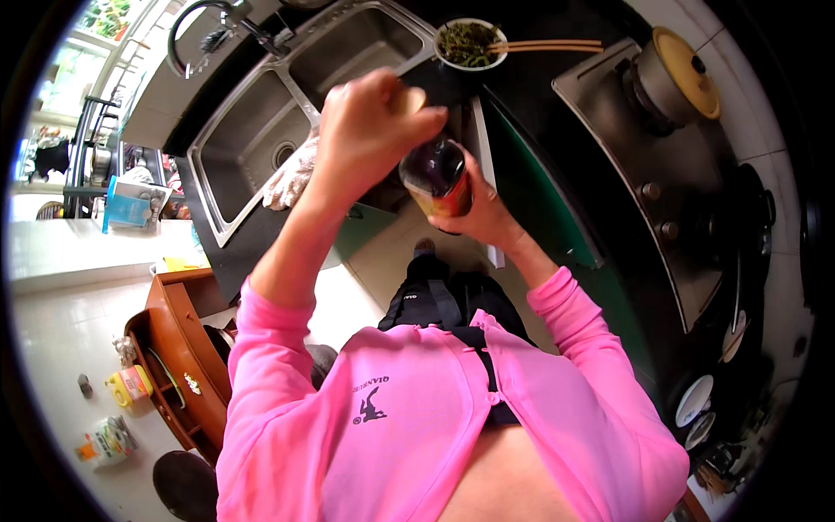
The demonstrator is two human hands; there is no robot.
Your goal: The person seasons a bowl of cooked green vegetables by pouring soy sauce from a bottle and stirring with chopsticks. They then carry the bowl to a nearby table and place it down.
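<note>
My right hand [486, 209] grips a dark glass bottle [434, 163] with a red and yellow label. It is held over the gap between the sink counter and an open green-fronted drawer [541, 176]. Just above the bottle's upper end, my left hand [365, 124] is closed around a small pale-yellow thing [411, 101], perhaps a cap; blur and the fingers hide most of it. A crumpled whitish glove [290, 176] hangs on the sink edge beside my left wrist. Beyond my hands, a white bowl [440, 55] holds dark green vegetables, with wooden chopsticks [554, 46] laid across its rim.
A double steel sink [222, 176] with a black faucet [173, 42] lies ahead left. On the right, a lidded pot [659, 85] sits on the gas stove [613, 124]. White plates [695, 399] stand farther back. A wooden cabinet [186, 339] and a yellow jug [124, 391] are at left.
</note>
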